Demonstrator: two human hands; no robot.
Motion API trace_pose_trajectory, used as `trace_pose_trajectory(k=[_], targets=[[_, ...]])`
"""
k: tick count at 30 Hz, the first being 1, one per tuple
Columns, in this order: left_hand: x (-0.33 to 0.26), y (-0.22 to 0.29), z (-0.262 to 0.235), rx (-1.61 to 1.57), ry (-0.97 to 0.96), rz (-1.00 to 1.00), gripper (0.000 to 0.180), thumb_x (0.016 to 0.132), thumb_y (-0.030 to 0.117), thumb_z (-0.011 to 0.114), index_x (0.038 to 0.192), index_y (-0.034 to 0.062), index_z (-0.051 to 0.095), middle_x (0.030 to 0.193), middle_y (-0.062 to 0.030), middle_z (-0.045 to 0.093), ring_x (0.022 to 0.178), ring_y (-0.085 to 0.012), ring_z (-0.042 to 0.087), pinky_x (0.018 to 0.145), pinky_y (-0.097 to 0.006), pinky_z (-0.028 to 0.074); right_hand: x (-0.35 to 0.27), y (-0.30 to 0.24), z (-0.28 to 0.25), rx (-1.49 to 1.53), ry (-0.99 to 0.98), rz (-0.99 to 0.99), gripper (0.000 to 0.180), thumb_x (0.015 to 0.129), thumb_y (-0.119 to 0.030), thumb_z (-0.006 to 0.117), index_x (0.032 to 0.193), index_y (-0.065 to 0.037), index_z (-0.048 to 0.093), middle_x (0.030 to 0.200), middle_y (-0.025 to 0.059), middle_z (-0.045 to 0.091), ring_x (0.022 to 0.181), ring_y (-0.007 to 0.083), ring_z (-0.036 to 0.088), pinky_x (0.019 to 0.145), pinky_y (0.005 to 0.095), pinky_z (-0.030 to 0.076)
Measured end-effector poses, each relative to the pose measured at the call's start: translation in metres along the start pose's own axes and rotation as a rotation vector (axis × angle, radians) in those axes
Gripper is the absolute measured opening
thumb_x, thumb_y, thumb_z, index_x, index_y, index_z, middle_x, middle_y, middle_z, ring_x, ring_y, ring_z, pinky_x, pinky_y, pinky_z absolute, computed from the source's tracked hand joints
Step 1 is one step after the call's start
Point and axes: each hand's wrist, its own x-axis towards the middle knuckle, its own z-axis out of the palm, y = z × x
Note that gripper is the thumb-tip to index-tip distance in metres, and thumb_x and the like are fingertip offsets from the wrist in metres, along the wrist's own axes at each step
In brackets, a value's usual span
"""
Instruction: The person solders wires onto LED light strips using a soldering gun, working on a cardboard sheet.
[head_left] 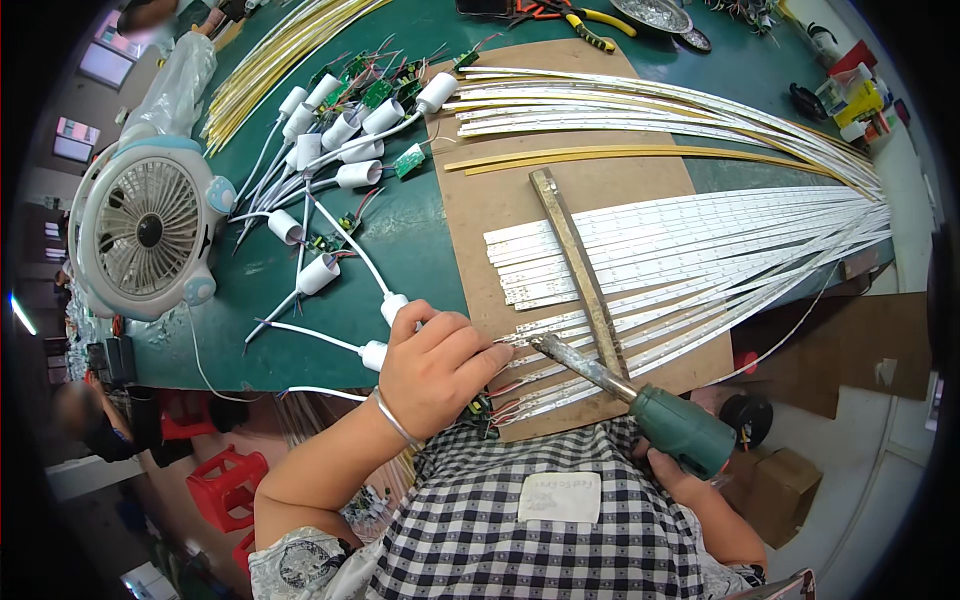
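My left hand (pixel 440 365) is closed in a pinch at the left ends of the white LED strips (pixel 590 255); what its fingertips hold is too small to make out. Beside its knuckles are two white lamp caps (pixel 396 307) with white cables. My right hand (pixel 675 475) is wrapped round the green handle of a soldering iron (pixel 685 430), partly hidden behind it. The iron's metal tip lies close to the strip ends, just right of my left fingertips. Red wires (pixel 508 408) join the nearest strips. A metal bar (pixel 578 265) lies across the strips on a brown board (pixel 465 215).
White caps with cables and green circuit boards (pixel 378 93) are heaped at the back left, near a small fan (pixel 150 230). Yellow strips (pixel 290 45), pliers (pixel 590 25) and a metal dish (pixel 652 14) lie at the back. Bottles (pixel 855 100) stand far right.
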Motion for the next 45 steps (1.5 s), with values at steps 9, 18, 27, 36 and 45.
trace_pose_trajectory(k=[9, 18, 27, 36, 45], targets=[[0.0, -0.001, 0.003, 0.035, -0.035, 0.005, 0.019, 0.069, 0.015, 0.064, 0.088, 0.0164, 0.066, 0.078, 0.0058, 0.059, 0.076, -0.014, 0.055, 0.075, -0.035, 0.036, 0.012, -0.019, 0.001, 0.017, -0.032, -0.079, 0.025, 0.078, -0.015, 0.067, 0.099, -0.001, 0.063, 0.093, 0.0104, 0.064, 0.082, 0.0234, 0.063, 0.073, 0.0315, 0.049], [-0.001, 0.0, 0.003, 0.023, -0.043, -0.004, 0.018, 0.069, 0.015, 0.063, 0.088, 0.0155, 0.066, 0.08, 0.0043, 0.059, 0.077, -0.0149, 0.056, 0.076, -0.035, 0.036, 0.022, -0.037, 0.004, -0.097, -0.009, -0.258, 0.026, 0.078, -0.013, 0.066, 0.101, -0.002, 0.063, 0.097, 0.0117, 0.064, 0.085, 0.0262, 0.063, 0.077, 0.0337, 0.048], [-0.002, 0.0, 0.004, 0.023, -0.041, -0.005, 0.019, 0.069, 0.014, 0.063, 0.088, 0.0148, 0.065, 0.08, 0.0035, 0.059, 0.079, -0.0158, 0.055, 0.078, -0.036, 0.037, 0.018, -0.033, 0.009, -0.189, 0.094, -0.272, 0.023, 0.076, -0.008, 0.069, 0.098, -0.004, 0.064, 0.094, 0.0088, 0.063, 0.084, 0.0237, 0.06, 0.078, 0.0351, 0.046], [-0.002, 0.0, 0.004, 0.034, -0.052, -0.014, 0.018, 0.069, 0.014, 0.063, 0.087, 0.0153, 0.066, 0.08, 0.0041, 0.059, 0.079, -0.0151, 0.055, 0.079, -0.036, 0.037, 0.022, -0.036, 0.002, -0.334, -0.024, -0.347, 0.027, 0.08, -0.016, 0.066, 0.104, -0.004, 0.065, 0.1, 0.0118, 0.065, 0.087, 0.0259, 0.064, 0.076, 0.0329, 0.05], [-0.002, 0.001, 0.004, 0.024, -0.044, -0.015, 0.019, 0.069, 0.014, 0.063, 0.088, 0.0151, 0.066, 0.081, 0.0036, 0.058, 0.079, -0.0154, 0.055, 0.079, -0.036, 0.037, 0.018, -0.03, 0.001, -0.386, -0.031, -0.362, 0.027, 0.078, -0.015, 0.066, 0.103, -0.006, 0.065, 0.101, 0.0108, 0.065, 0.09, 0.0271, 0.063, 0.079, 0.0352, 0.05]])
